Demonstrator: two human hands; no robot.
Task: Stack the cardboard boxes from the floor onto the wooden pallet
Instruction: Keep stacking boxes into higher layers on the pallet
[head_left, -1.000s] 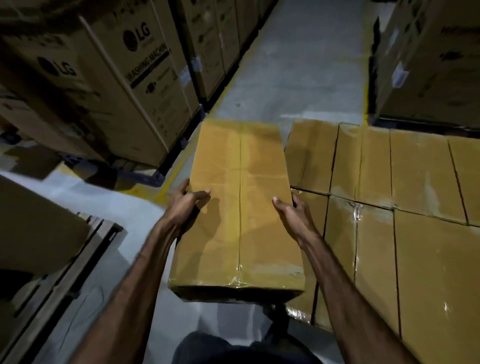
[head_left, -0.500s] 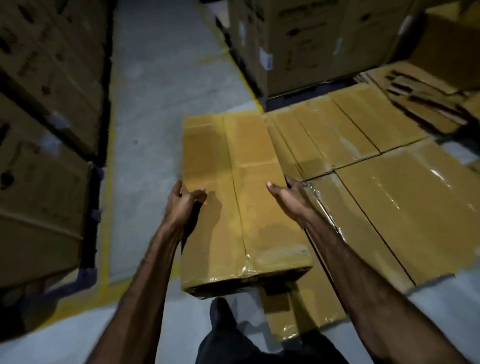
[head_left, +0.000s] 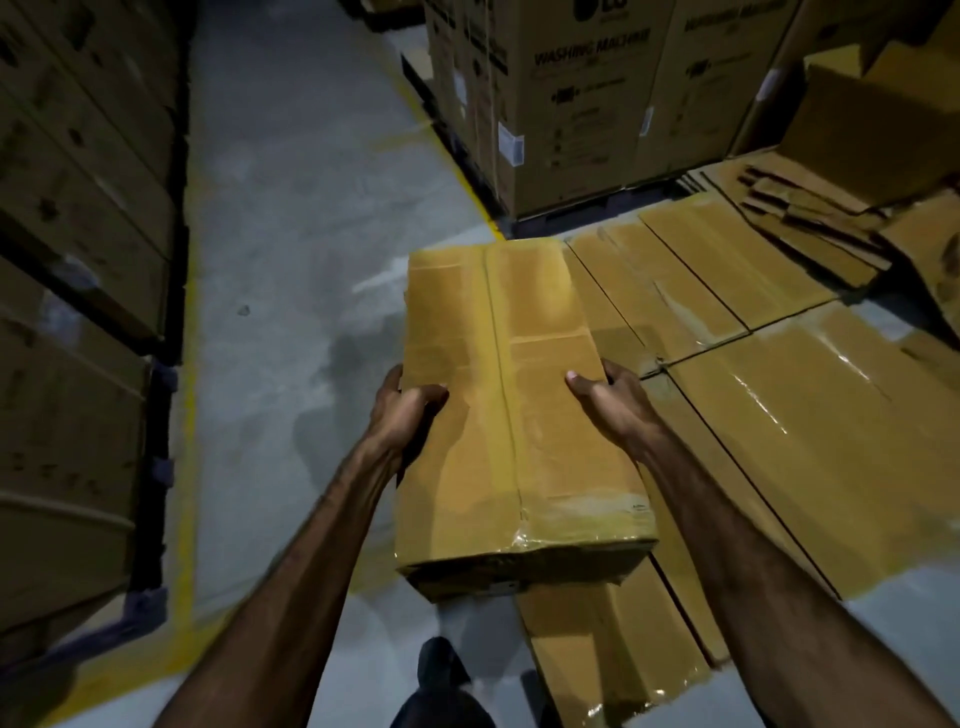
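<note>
Washing machine cartons (head_left: 571, 104) standing far right, taped boxes (head_left: 779, 415) lying in rows on the floor right. Long taped cardboard box (head_left: 519, 415) being carried centre, above the floor. Left hand (head_left: 405, 410) and right hand (head_left: 610, 400) gripping its long sides, thumbs on top.

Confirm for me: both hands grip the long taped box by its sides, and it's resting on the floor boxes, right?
Not resting. The head view shows the long taped box lifted clear above the floor boxes; the left hand and right hand do grip its sides.
</note>
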